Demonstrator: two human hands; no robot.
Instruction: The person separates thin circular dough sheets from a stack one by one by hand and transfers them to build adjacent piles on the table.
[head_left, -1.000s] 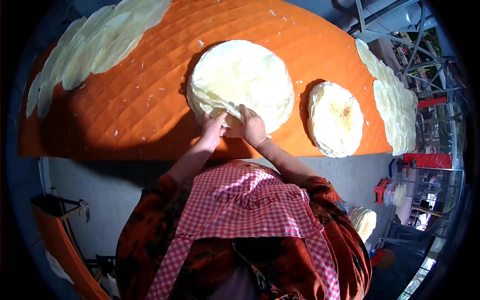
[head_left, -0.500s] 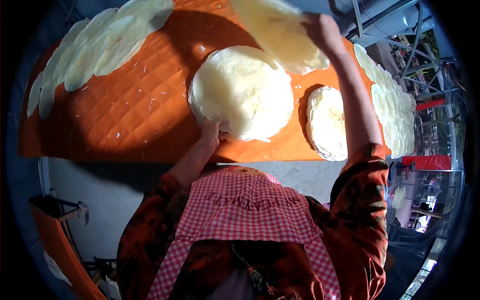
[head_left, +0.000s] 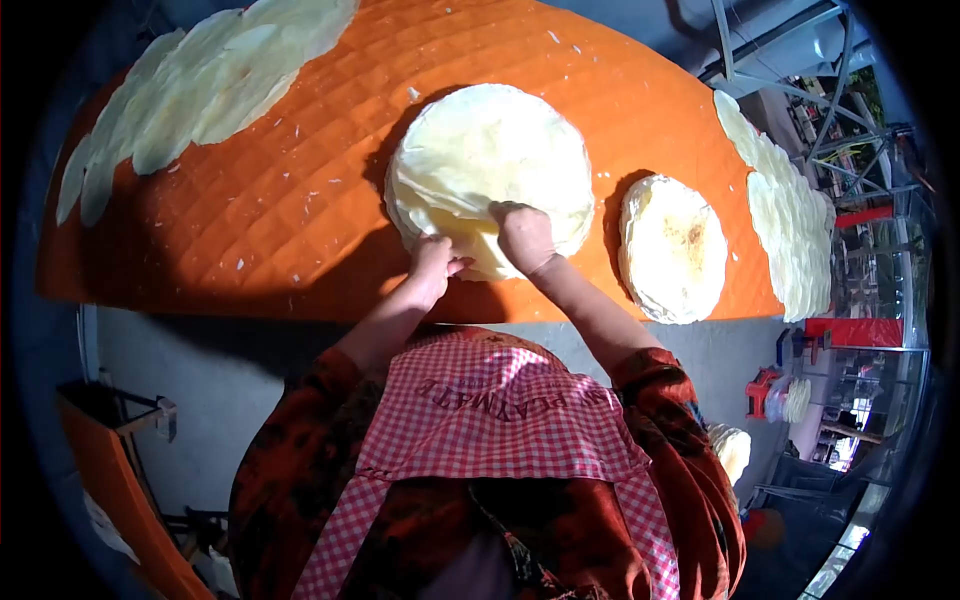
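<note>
A large pile of thin, round, pale flatbreads (head_left: 490,140) lies on the orange quilted cover (head_left: 320,200) in front of me. Its top flatbread is creased and partly lifted along the near side. My left hand (head_left: 432,265) pinches the near left edge of that sheet, thumb and fingers together. Closed too, my right hand (head_left: 525,238) grips the sheet's near part, with a fold running between the two hands. Right of the pile sits a smaller stack of flatbreads (head_left: 675,250), browned in the middle, which neither hand touches.
Overlapping flatbread sheets (head_left: 205,90) are spread at the table's far left, and more sheets (head_left: 785,225) along its right end. Small white crumbs dot the cover. Metal framing (head_left: 790,50) stands beyond the right side. A red stool (head_left: 768,393) is on the floor at right.
My right hand has come down from the upper right with the flatbread, which now lies on the large pile. My left hand stays at the pile's near left edge.
</note>
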